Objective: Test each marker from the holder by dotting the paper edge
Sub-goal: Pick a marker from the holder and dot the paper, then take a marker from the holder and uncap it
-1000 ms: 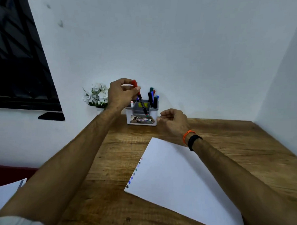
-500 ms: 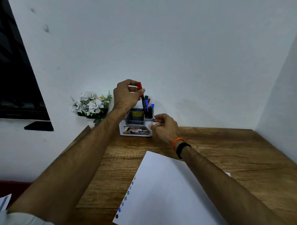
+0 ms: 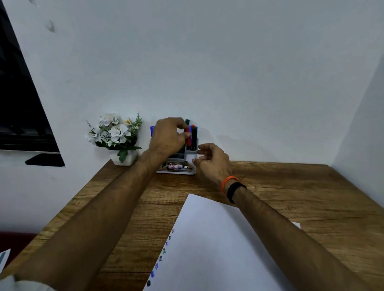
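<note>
Red marker (image 3: 188,139) pinched between the thumb and fingertips of the left hand (image 3: 168,135), its lower end down in the right-hand compartment of the white holder (image 3: 190,155), among green and blue markers (image 3: 194,135) standing upright there. The right hand (image 3: 212,160) sits just beside the holder's right wall, fingers loosely curled and holding nothing; thumb and forefinger are at the wall. The holder stands at the back of the wooden table (image 3: 294,192), next to a pot of white flowers (image 3: 115,134). Nearer lies a sheet of paper (image 3: 215,250), its left edge bearing a row of coloured dots (image 3: 163,251).
</note>
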Tool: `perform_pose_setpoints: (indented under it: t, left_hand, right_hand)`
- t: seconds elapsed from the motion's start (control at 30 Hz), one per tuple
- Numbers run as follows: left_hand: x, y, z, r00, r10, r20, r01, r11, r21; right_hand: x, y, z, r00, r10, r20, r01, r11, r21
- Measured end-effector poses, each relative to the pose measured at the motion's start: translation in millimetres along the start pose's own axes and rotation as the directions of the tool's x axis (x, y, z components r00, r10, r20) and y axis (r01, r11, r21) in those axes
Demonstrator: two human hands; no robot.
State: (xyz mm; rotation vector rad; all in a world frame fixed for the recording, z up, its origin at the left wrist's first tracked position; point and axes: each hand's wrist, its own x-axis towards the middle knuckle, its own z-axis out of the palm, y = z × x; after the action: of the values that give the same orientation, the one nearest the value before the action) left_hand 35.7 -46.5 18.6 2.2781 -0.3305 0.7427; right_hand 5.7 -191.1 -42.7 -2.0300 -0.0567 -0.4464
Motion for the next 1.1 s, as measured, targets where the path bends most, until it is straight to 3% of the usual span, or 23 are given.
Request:
perform_pose_setpoints:
  t: [0.13, 0.33, 0.5, 0.67, 1.1]
  left_hand:
    - [-5.4, -11.1, -0.5, 0.994, -0.005, 0.106, -0.005, 0.996, 0.094]
    - [-1.1, -9.8, -9.8, 0.984, -0.010, 0.175, -0.007, 0.995, 0.096]
    - [10.2, -10.8, -17.5, 0.992, -0.030, 0.124, 0.020, 0.997, 0.079]
    - [34.6, -5.7, -20.6, 0.996, -0.025, 0.081, 0.022, 0.999, 0.043]
    - [64.7, -0.3, 6.7, 0.965, 0.084, 0.247, -0.177, 0.908, 0.381]
  right_hand:
    - [-0.4, 1.0, 2.6, 1.000, 0.000, -0.003, 0.000, 1.000, -0.018]
    - [-0.2, -5.4, 1.8, 0.999, -0.036, 0.016, 0.037, 0.998, -0.045]
    - [0.6, -8.0, 2.2, 0.996, -0.089, 0.019, 0.091, 0.983, -0.158]
    - [2.6, -4.3, 4.9, 0.995, -0.095, 0.013, 0.096, 0.983, -0.159]
    - [9.4, 8.3, 10.1, 0.990, -0.137, 0.021, 0.139, 0.979, -0.147]
